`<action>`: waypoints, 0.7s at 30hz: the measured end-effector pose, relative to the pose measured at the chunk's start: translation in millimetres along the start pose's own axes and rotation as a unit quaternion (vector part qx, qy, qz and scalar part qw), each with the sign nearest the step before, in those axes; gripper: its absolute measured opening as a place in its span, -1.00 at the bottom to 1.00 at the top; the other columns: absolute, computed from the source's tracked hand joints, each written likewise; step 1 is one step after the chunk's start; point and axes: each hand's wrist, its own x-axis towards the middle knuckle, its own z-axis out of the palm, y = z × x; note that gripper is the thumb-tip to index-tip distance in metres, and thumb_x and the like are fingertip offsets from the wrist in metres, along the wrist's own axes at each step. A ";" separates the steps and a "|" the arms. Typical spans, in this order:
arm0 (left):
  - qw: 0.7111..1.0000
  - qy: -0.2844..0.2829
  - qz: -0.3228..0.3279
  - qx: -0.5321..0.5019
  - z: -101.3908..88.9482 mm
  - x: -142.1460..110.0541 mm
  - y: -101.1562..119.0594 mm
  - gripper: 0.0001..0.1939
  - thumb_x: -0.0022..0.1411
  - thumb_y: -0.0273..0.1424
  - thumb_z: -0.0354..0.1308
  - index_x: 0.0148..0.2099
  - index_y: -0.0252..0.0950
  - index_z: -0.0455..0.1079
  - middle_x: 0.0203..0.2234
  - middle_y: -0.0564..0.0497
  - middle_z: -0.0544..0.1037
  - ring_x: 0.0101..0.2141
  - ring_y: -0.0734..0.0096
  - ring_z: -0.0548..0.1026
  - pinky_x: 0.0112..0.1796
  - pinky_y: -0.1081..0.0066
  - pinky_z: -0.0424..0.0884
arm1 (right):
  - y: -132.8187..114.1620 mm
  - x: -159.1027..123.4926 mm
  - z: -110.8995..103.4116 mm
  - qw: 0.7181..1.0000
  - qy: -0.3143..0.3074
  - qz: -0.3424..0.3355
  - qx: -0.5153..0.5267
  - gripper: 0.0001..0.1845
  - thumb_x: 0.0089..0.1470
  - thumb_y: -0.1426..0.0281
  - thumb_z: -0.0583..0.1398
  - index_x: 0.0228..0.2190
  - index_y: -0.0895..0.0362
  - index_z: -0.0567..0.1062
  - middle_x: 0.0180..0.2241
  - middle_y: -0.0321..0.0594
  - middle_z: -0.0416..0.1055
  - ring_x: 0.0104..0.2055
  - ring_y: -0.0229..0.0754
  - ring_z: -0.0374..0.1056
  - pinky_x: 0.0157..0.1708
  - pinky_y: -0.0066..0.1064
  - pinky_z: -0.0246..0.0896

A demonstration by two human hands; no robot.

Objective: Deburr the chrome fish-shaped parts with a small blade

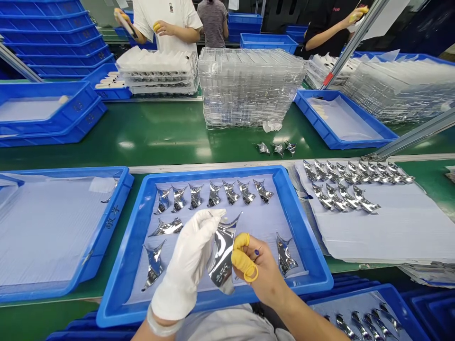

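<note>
Pinching a mirror-bright curved piece point(221, 255) between gloved and yellow-capped fingers point(241, 251)

Blue tray wall point(114, 217): handwritten Chinese characters, unclear.

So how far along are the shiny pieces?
Looks done: seven shiny pieces stand in a row in the blue tray. In hand: one piece, between the gloved left hand and the right hand. Left: three loose pieces lie on the green table.

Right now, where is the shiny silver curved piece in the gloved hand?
In the head view the silver piece hangs above the blue plastic tray, between the white-gloved left hand and bare right hand.
</note>
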 end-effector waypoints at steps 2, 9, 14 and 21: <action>1.000 -0.001 -0.010 -0.009 -2.8 1.7 -1.6 -0.68 0.20 -0.19 0.42 -0.04 -0.21 0.60 -0.16 -0.02 0.69 -0.18 0.30 0.63 -0.16 0.38 0.56 | 0.8 -1.1 -3.0 1.000 -0.013 -0.005 -0.011 -0.58 0.12 0.15 0.44 -0.48 0.10 0.38 -0.60 -0.51 0.11 -0.62 -0.42 -0.15 -0.60 -0.48 -0.21; 0.960 -0.047 0.268 0.067 -16.0 -8.7 4.8 -0.82 0.23 -0.44 0.40 -0.13 -0.07 0.62 -0.22 0.12 0.69 -0.06 0.34 0.58 0.04 0.34 0.48 | 0.8 3.6 -10.4 0.969 -0.023 -0.145 -0.197 -0.51 0.34 0.05 0.22 -0.52 0.09 0.35 -0.59 -0.45 0.08 -0.56 -0.32 -0.06 -0.53 -0.43 -0.06; 0.918 -0.120 0.358 0.122 -17.5 -12.0 8.7 -0.62 0.30 -0.62 0.25 0.05 -0.08 0.54 -0.30 0.12 0.67 -0.08 0.36 0.54 0.20 0.17 0.37 | 1.3 5.7 -14.0 0.952 -0.018 -0.192 -0.239 -0.51 0.37 0.10 0.18 -0.54 0.08 0.32 -0.58 -0.43 0.10 -0.56 -0.32 -0.02 -0.58 -0.47 -0.03; 0.969 0.007 0.223 0.103 -15.6 -10.5 4.3 -0.84 0.28 -0.44 0.35 -0.11 -0.09 0.60 -0.17 0.10 0.71 0.02 0.30 0.59 0.10 0.30 0.46 | -8.2 -7.1 -7.8 0.873 -0.016 -0.330 -0.358 -0.71 0.41 0.39 0.13 -0.41 0.08 0.44 -0.53 -0.33 0.33 -0.50 -0.26 0.17 -0.50 -0.42 0.07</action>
